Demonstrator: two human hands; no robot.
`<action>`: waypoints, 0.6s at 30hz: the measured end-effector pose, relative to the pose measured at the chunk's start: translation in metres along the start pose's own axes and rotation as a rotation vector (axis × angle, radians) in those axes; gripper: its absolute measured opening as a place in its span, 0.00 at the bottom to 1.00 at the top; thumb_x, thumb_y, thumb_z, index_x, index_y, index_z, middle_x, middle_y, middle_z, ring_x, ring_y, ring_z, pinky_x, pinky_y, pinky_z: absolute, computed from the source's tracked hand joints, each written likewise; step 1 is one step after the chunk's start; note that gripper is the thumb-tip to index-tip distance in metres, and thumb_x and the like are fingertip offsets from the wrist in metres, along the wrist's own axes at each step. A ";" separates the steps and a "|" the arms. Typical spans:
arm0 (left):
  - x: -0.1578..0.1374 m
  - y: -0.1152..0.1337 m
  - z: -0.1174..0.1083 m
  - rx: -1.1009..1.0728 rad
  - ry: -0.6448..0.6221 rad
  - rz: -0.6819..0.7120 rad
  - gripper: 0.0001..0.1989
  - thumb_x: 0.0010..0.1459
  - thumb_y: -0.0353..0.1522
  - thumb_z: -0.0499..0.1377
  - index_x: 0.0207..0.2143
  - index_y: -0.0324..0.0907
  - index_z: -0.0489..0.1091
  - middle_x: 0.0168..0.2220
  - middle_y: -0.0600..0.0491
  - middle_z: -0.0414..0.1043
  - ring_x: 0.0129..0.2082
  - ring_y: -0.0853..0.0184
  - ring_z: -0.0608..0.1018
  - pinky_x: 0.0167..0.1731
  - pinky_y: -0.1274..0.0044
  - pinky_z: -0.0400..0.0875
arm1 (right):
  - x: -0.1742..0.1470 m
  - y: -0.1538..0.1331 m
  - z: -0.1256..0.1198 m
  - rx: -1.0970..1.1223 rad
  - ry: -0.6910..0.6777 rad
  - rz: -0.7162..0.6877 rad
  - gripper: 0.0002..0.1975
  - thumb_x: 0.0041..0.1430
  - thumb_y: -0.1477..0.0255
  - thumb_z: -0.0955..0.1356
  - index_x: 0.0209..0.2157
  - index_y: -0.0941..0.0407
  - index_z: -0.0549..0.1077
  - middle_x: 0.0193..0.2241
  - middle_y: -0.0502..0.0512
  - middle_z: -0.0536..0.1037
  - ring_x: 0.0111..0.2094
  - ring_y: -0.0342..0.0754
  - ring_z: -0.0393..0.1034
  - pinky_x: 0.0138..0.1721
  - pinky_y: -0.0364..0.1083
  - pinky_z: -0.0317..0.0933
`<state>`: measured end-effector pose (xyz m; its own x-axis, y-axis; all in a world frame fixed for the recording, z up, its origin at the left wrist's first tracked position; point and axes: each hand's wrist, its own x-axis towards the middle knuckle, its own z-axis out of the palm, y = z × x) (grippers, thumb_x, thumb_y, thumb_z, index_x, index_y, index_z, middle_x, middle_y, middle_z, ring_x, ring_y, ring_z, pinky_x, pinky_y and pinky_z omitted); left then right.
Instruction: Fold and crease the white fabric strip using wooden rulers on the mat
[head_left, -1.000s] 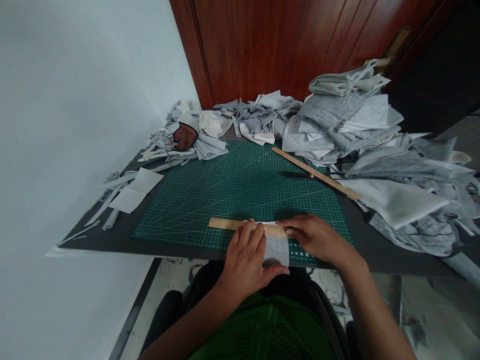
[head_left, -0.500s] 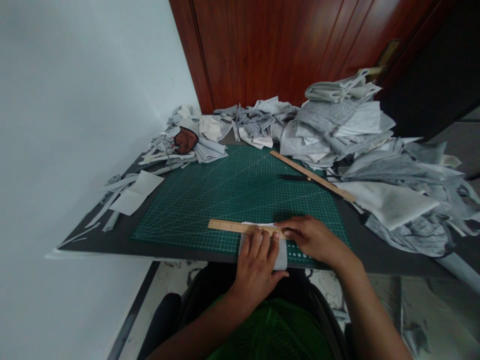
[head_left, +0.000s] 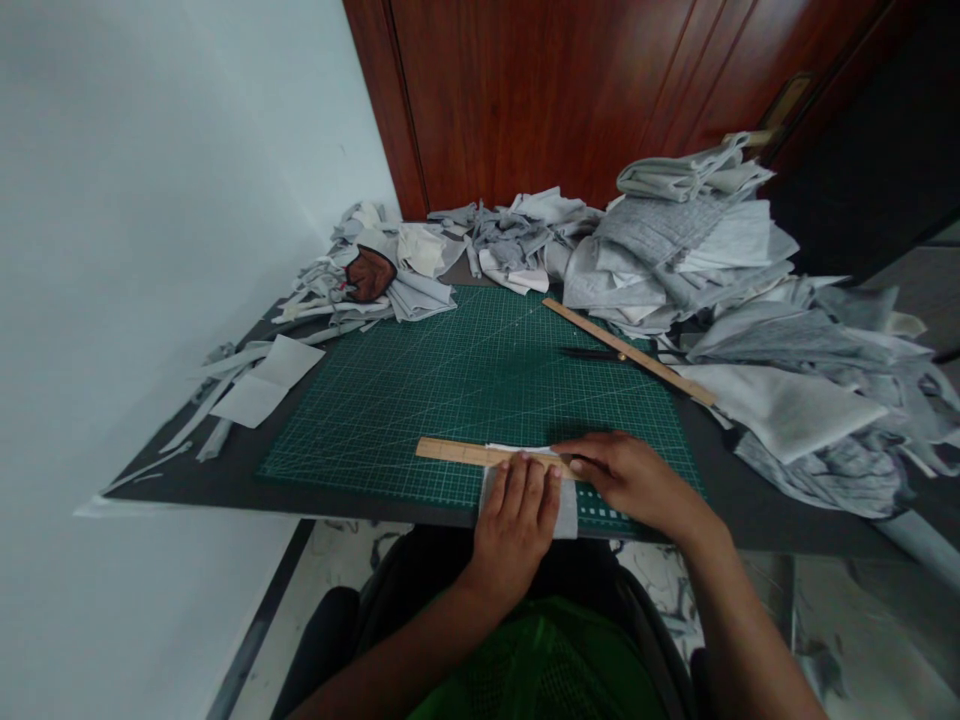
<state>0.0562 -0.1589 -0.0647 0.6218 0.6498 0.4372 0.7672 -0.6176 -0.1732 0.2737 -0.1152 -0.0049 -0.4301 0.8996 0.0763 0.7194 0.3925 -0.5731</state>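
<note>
A wooden ruler (head_left: 450, 450) lies across a small piece of grey fabric (head_left: 566, 515) at the front edge of the green cutting mat (head_left: 420, 390). My left hand (head_left: 514, 525) presses flat on the fabric, its fingers stretched out with their tips on the ruler; the thumb is tucked out of sight. A thin pale strip of the fabric shows beyond the ruler's far edge. My right hand (head_left: 626, 475) is at the ruler's right end, index finger at that strip and thumb by the ruler. Its fingers are closed together, and whatever they may hold is hidden.
A second wooden ruler (head_left: 600, 335) lies slanted over black scissors (head_left: 589, 354) at the mat's right. Heaped grey fabric (head_left: 675, 240) fills the back and right side. Scraps with a brown piece (head_left: 370, 274) lie back left, near a folded white sheet (head_left: 270, 382).
My left thumb, stretched out to the right before, has drawn in under the hand. The right hand and the ruler stay nearly in place. The view has shifted slightly.
</note>
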 end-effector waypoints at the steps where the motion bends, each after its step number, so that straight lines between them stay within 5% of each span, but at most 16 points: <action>1: 0.000 0.001 0.000 0.006 0.007 -0.005 0.23 0.69 0.30 0.56 0.64 0.36 0.66 0.63 0.40 0.71 0.65 0.50 0.70 0.65 0.58 0.64 | 0.001 -0.003 0.001 -0.018 0.022 -0.008 0.16 0.73 0.67 0.63 0.57 0.50 0.77 0.44 0.57 0.84 0.45 0.54 0.78 0.48 0.53 0.68; 9: -0.001 0.003 0.006 -0.028 0.116 -0.023 0.16 0.70 0.30 0.53 0.55 0.35 0.75 0.53 0.43 0.79 0.58 0.54 0.77 0.61 0.60 0.70 | 0.024 -0.044 0.013 -0.036 -0.017 -0.129 0.20 0.71 0.77 0.60 0.54 0.51 0.79 0.36 0.55 0.79 0.40 0.52 0.73 0.45 0.51 0.63; 18: 0.003 0.002 0.003 0.000 0.122 -0.028 0.17 0.70 0.31 0.53 0.55 0.35 0.74 0.56 0.41 0.77 0.59 0.53 0.76 0.60 0.60 0.69 | 0.044 -0.037 0.009 0.045 -0.119 -0.042 0.18 0.71 0.77 0.62 0.50 0.49 0.81 0.38 0.52 0.81 0.42 0.50 0.75 0.48 0.49 0.64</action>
<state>0.0596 -0.1567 -0.0664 0.5763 0.6081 0.5460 0.7840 -0.6001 -0.1591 0.2231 -0.0918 0.0122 -0.5228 0.8524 0.0048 0.6755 0.4178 -0.6076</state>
